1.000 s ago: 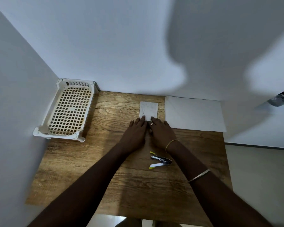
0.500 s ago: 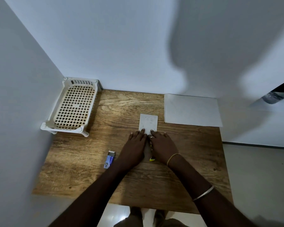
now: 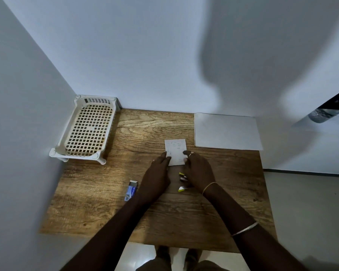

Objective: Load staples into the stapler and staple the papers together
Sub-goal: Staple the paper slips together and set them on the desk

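A small white stack of papers (image 3: 176,149) lies on the wooden table (image 3: 149,128), faint marks on its top sheet. My left hand (image 3: 157,176) touches its near left edge with the fingertips. My right hand (image 3: 199,171) rests fingers on its near right edge, a ring on one finger. A small stapler with yellow tips (image 3: 182,181) lies open on the table just near of the papers, partly hidden under my right hand. A blue staple box (image 3: 131,190) lies left of my left wrist, its far end open.
A cream slotted plastic tray (image 3: 66,147) stands at the back left against the wall. A large white sheet (image 3: 226,132) lies at the back right. Walls close the left and far sides. The table's near edge ends above the floor and my feet.
The view has drawn back and the staple box has come into sight. My hands have spread slightly apart to the two near edges of the papers, uncovering part of the stapler.
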